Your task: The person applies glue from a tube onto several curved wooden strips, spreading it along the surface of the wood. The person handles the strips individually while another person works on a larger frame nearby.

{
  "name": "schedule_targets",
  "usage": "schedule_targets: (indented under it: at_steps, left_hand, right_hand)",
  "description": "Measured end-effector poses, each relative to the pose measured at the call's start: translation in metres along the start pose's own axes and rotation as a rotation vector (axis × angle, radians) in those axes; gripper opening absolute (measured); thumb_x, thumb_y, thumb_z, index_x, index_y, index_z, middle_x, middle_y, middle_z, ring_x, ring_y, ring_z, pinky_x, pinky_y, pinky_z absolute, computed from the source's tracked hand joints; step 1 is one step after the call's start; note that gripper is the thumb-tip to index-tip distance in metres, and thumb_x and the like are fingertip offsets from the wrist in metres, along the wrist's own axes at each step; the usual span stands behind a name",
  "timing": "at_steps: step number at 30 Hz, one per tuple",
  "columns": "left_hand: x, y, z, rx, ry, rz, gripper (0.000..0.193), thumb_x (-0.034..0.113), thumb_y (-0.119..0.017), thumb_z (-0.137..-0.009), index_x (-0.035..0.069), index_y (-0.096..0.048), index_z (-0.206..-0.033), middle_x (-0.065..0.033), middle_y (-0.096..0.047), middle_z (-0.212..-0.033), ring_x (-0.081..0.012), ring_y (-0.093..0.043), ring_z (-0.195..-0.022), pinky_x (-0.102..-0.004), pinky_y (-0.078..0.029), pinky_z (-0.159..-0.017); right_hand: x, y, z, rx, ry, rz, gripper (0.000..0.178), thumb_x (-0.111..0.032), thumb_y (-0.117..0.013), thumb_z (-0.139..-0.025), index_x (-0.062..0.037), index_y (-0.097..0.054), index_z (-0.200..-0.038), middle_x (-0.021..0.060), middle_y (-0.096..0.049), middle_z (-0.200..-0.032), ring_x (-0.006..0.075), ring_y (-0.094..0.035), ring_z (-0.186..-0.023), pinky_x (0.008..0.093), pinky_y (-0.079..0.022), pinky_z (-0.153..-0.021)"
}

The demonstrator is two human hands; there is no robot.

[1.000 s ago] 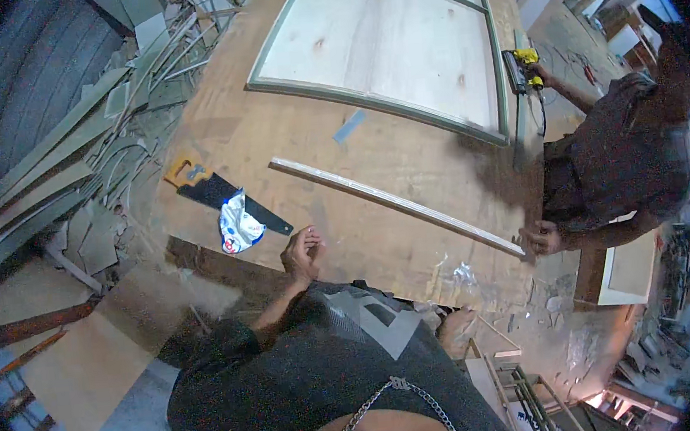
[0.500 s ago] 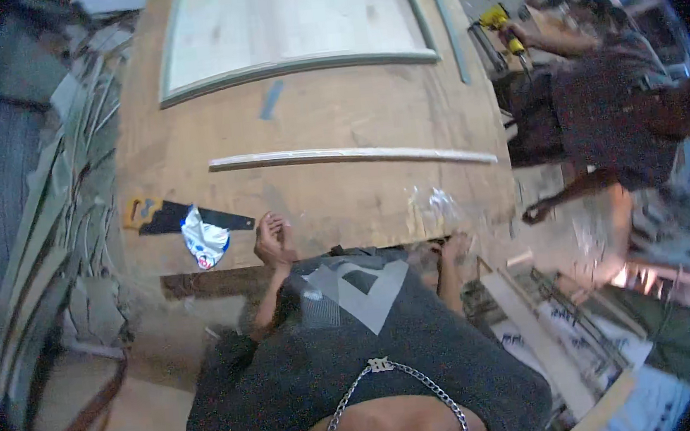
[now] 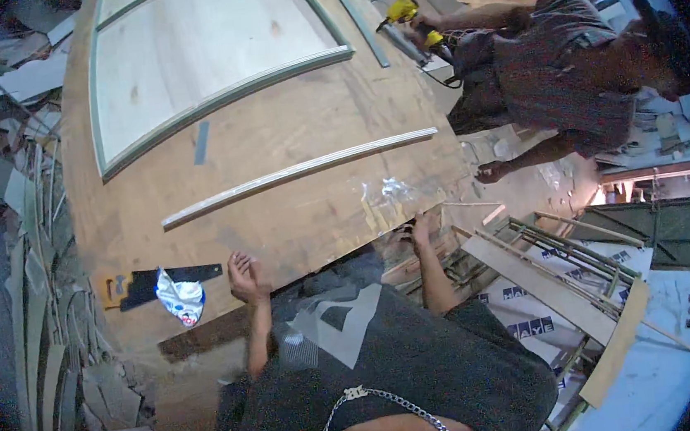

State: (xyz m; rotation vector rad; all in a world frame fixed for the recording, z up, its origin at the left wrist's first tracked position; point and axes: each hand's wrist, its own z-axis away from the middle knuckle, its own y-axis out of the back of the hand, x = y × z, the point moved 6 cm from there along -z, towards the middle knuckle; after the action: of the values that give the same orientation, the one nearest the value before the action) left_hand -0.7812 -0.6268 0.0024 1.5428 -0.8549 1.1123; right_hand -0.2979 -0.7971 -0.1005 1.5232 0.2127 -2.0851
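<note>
My left hand (image 3: 243,277) rests with fingers spread on the near edge of a large plywood table (image 3: 295,129), holding nothing. My right hand (image 3: 422,230) grips the same table edge farther right, beside a patch of clear plastic tape (image 3: 389,195). A long thin wooden strip (image 3: 295,172) lies across the board beyond both hands. A hand saw (image 3: 156,282) lies left of my left hand, with a crumpled white and blue packet (image 3: 180,298) on its blade.
A framed pale panel (image 3: 205,54) lies at the table's far side. Another person (image 3: 572,69) stands at the right edge, holding a yellow power tool (image 3: 409,14). Scrap boards pile up at left (image 3: 35,270). Wooden frames and slats (image 3: 567,277) lie at right.
The view has swung, so the table now tilts and sits closer. My right hand has come up onto the table edge. The other person has leaned in with the yellow tool.
</note>
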Motion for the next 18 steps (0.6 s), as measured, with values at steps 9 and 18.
schedule_targets:
  at_steps: [9, 18]
  left_hand:
    - [-0.020, 0.032, 0.007, 0.061, 0.074, 0.057, 0.048, 0.026, -0.064, -0.084, -0.002, -0.050, -0.120, -0.0157, -0.058, -0.105, -0.0233, -0.060, -0.091, -0.0328, -0.050, -0.080]
    - [-0.014, 0.002, -0.004, -0.034, 0.044, 0.174, 0.051, 0.013, -0.059, -0.080, -0.002, -0.043, -0.126, -0.0169, -0.057, -0.107, -0.0246, -0.061, -0.094, -0.0343, -0.051, -0.081]
  right_hand:
    - [-0.033, -0.059, 0.061, -0.004, -0.287, -0.012, 0.052, -0.040, -0.034, -0.098, -0.0009, -0.036, -0.133, 0.0227, -0.043, -0.126, 0.0307, -0.046, -0.112, 0.0437, -0.035, -0.100]
    - [0.011, -0.017, 0.020, -0.080, -0.169, 0.007, 0.056, -0.045, -0.040, -0.096, 0.0010, -0.040, -0.128, 0.0144, -0.054, -0.111, 0.0240, -0.057, -0.088, 0.0369, -0.053, -0.070]
